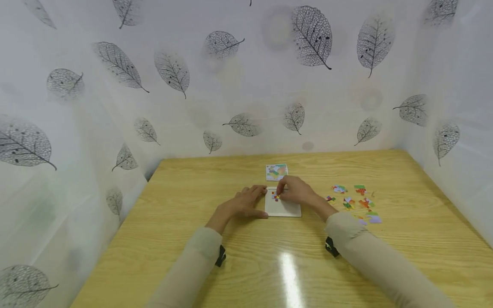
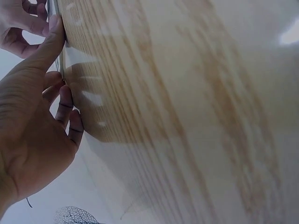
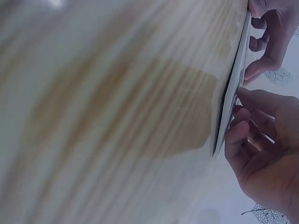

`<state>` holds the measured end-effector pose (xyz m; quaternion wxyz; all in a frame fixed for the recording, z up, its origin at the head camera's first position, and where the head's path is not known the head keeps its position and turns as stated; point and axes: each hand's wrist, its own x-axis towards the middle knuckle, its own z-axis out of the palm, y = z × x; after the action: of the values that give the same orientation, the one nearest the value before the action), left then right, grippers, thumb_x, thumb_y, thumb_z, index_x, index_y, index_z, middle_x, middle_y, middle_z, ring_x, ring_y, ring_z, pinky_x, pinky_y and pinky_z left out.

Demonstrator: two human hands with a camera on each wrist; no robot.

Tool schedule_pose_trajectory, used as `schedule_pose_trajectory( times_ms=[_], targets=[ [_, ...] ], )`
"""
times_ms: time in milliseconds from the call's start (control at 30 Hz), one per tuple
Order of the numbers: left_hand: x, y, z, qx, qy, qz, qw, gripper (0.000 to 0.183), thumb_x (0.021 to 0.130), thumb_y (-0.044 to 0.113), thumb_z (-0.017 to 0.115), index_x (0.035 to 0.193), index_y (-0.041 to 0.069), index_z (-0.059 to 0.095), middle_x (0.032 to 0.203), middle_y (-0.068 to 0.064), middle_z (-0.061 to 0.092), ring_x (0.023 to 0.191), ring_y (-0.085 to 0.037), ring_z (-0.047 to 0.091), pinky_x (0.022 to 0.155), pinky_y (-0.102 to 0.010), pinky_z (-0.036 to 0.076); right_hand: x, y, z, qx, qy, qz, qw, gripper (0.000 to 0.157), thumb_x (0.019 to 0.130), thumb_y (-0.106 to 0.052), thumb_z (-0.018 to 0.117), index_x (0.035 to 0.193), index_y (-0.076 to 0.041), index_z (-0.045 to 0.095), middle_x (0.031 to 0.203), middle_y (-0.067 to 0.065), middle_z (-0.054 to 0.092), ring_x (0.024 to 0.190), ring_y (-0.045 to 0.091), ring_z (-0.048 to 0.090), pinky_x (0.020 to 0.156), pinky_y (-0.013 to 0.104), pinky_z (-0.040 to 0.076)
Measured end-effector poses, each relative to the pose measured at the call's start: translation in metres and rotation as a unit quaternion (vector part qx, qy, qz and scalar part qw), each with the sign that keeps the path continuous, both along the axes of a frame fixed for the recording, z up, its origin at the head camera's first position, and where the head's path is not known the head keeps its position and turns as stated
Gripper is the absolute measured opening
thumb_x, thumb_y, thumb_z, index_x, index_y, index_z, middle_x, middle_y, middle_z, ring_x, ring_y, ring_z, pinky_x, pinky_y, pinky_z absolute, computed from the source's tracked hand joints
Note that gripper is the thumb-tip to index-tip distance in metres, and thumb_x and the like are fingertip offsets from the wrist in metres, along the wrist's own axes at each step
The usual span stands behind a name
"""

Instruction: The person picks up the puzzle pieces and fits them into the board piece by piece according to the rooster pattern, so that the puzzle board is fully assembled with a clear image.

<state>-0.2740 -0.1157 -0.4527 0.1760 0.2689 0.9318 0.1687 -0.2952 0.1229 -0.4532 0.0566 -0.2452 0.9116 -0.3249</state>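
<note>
A shallow white puzzle tray (image 1: 283, 209) lies on the table, with a small colourful jigsaw piece (image 1: 275, 196) in its upper left part. My left hand (image 1: 246, 202) rests at the tray's left side, fingers spread, with the thumb at the lower left corner and the fingertips by the upper left one. Over the tray, my right hand (image 1: 295, 190) pinches at the jigsaw piece with thumb and fingertips, partly covering it. In the right wrist view, the right hand (image 3: 266, 135) has its thumb and fingers bent together right at the tray (image 3: 229, 105).
Behind the tray lies a square picture card (image 1: 276, 172). Several loose jigsaw pieces (image 1: 348, 202) are scattered on the wooden table (image 1: 185, 188) to the right, beyond my right forearm. A white leaf-patterned curtain (image 1: 246, 85) closes off the back and sides.
</note>
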Motion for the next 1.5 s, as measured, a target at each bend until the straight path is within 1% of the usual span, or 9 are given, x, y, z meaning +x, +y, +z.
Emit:
schedule_pose_trajectory(
  times_ms=[300,500,700,867,1000,1100,1167,1333,1500],
  targets=[
    [-0.001,0.000,0.000,-0.003,0.006,-0.004,1.0000,0.090,0.093,0.055,0.073,0.162,0.018,0.029,0.167,-0.006,0.031,0.148,-0.035,0.033,0.120,-0.059,0.027,-0.003,-0.010,0.001,0.012,0.014,-0.011,1.000,0.010,0.085,-0.004,0.072,0.094,-0.007,0.076,0.097,0.005,0.075,0.096,0.027,0.067,0.090,0.049,0.054],
    [0.001,-0.001,0.004,0.002,-0.001,-0.002,1.0000,0.090,0.093,0.053,0.073,0.163,0.017,0.029,0.168,-0.006,0.031,0.148,-0.036,0.034,0.120,-0.059,0.027,-0.006,-0.016,0.000,0.007,0.004,-0.015,1.000,0.011,0.084,-0.003,0.073,0.094,-0.007,0.076,0.094,0.004,0.075,0.093,0.024,0.067,0.089,0.047,0.054],
    [0.002,0.000,0.007,-0.004,-0.003,0.000,1.0000,0.089,0.094,0.053,0.072,0.163,0.017,0.028,0.168,-0.006,0.030,0.147,-0.036,0.035,0.121,-0.058,0.026,-0.004,-0.018,0.003,0.005,-0.005,-0.028,1.000,0.010,0.084,-0.003,0.072,0.093,-0.006,0.076,0.091,0.004,0.074,0.089,0.022,0.066,0.084,0.043,0.053],
    [0.002,0.003,0.007,-0.012,-0.003,0.002,0.9999,0.090,0.094,0.053,0.073,0.163,0.017,0.028,0.167,-0.007,0.030,0.148,-0.036,0.033,0.121,-0.058,0.027,-0.001,-0.013,0.006,-0.001,-0.021,-0.030,0.999,0.008,0.091,-0.008,0.072,0.097,-0.005,0.077,0.098,0.006,0.076,0.091,0.021,0.066,0.083,0.041,0.053],
    [0.003,0.006,0.008,-0.029,-0.001,0.011,0.9995,0.091,0.093,0.054,0.073,0.163,0.019,0.026,0.168,-0.008,0.030,0.149,-0.036,0.033,0.120,-0.057,0.028,-0.001,0.002,0.009,-0.038,-0.042,-0.044,0.997,0.015,0.100,-0.013,0.067,0.107,-0.003,0.076,0.109,0.012,0.074,0.078,0.021,0.066,0.068,0.034,0.055],
    [0.005,0.008,0.008,-0.033,-0.004,0.020,0.9993,0.094,0.093,0.053,0.074,0.165,0.022,0.022,0.169,-0.007,0.028,0.149,-0.037,0.033,0.121,-0.057,0.027,-0.001,0.020,0.015,-0.071,-0.055,-0.063,0.994,0.021,0.105,-0.015,0.062,0.114,0.000,0.074,0.112,0.017,0.071,0.062,0.021,0.062,0.054,0.031,0.051],
    [0.005,0.008,0.007,-0.033,-0.007,0.025,0.9991,0.096,0.093,0.052,0.075,0.166,0.025,0.018,0.170,-0.007,0.026,0.150,-0.038,0.031,0.122,-0.058,0.025,-0.001,0.033,0.019,-0.080,-0.053,-0.067,0.993,0.025,0.106,-0.016,0.060,0.118,0.002,0.072,0.114,0.020,0.070,0.060,0.023,0.061,0.049,0.029,0.049],
    [0.006,0.005,0.009,-0.029,-0.007,0.013,0.9995,0.093,0.094,0.049,0.074,0.166,0.031,0.018,0.170,-0.007,0.024,0.150,-0.040,0.030,0.120,-0.065,0.023,0.000,0.067,0.025,-0.092,-0.050,-0.079,0.991,0.028,0.108,-0.016,0.057,0.122,0.004,0.070,0.117,0.023,0.068,0.058,0.027,0.059,0.044,0.029,0.045],
    [0.007,0.006,0.010,-0.018,-0.003,-0.013,0.9997,0.085,0.097,0.047,0.071,0.165,0.032,0.024,0.171,-0.006,0.021,0.149,-0.041,0.029,0.119,-0.069,0.023,0.005,0.102,0.028,-0.079,-0.054,-0.094,0.991,0.027,0.108,-0.014,0.056,0.124,0.005,0.067,0.120,0.024,0.065,0.060,0.029,0.059,0.045,0.029,0.043]
  ],
)
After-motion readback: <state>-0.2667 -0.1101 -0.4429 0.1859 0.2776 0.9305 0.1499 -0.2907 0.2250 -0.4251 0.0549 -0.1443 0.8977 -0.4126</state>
